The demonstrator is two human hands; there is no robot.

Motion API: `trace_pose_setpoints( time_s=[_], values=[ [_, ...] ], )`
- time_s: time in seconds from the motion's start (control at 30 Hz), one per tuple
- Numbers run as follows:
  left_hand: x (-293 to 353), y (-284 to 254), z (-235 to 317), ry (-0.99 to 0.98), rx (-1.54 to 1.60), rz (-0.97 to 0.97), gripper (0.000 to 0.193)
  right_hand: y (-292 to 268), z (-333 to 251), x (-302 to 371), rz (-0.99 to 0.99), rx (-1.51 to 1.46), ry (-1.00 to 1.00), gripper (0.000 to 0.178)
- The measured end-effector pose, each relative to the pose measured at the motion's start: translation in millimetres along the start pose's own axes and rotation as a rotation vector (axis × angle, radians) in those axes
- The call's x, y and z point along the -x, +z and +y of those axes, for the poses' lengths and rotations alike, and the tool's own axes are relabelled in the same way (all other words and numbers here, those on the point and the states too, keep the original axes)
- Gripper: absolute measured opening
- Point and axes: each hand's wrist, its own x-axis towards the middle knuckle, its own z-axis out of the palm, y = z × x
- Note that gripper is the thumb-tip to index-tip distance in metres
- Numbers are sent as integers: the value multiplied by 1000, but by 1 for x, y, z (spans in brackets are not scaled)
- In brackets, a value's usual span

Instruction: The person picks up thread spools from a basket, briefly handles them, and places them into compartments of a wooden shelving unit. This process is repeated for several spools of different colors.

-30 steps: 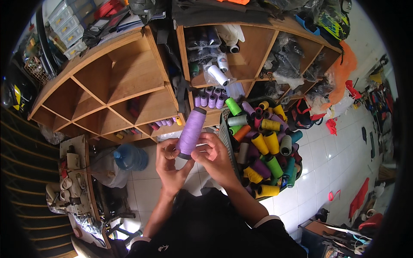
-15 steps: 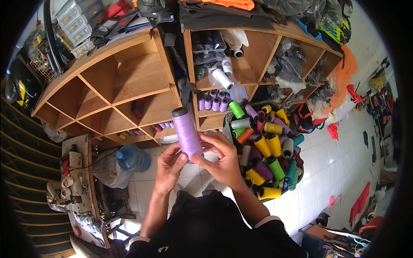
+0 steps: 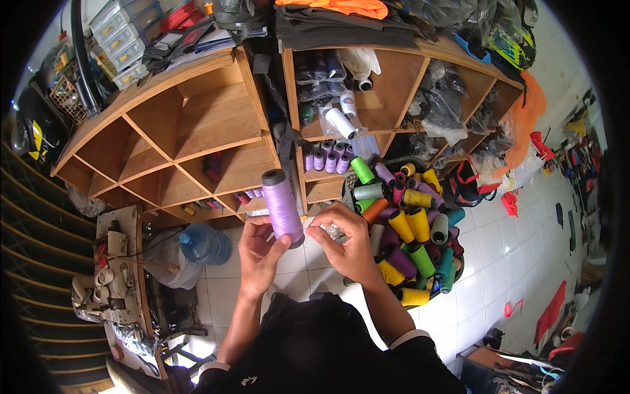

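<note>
Purple spool is gripped by the left hand alone, freeing the right hand, now at the spool's four o'clock, whose fingers pinch an apparent strand.

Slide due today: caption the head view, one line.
Left hand holds a purple thread cone, right hand beside it, near a basket of colourful spools.

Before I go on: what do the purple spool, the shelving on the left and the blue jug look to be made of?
Purple spool: wound thread, softly glossy, perhaps synthetic; its dark end looks like plastic.
Shelving: apparently wood or plywood, judging by brown colour and streaky grain.
Blue jug: probably smooth plastic, as it is translucent and shiny.
</note>
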Motion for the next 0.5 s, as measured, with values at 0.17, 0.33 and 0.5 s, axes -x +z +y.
trace_pose_setpoints(
  time_s=[0.17,0.33,0.5],
  values=[
    [6,5,1,39,-168,144,32,2,-9,-2,-16,61,-52,9],
    [8,3,7,22,-41,134,31,8,-1,1,-74,-23,82,10],
    [9,1,11,-70,112,68,31,12,7,1,-110,-230,226,14]
  ],
)
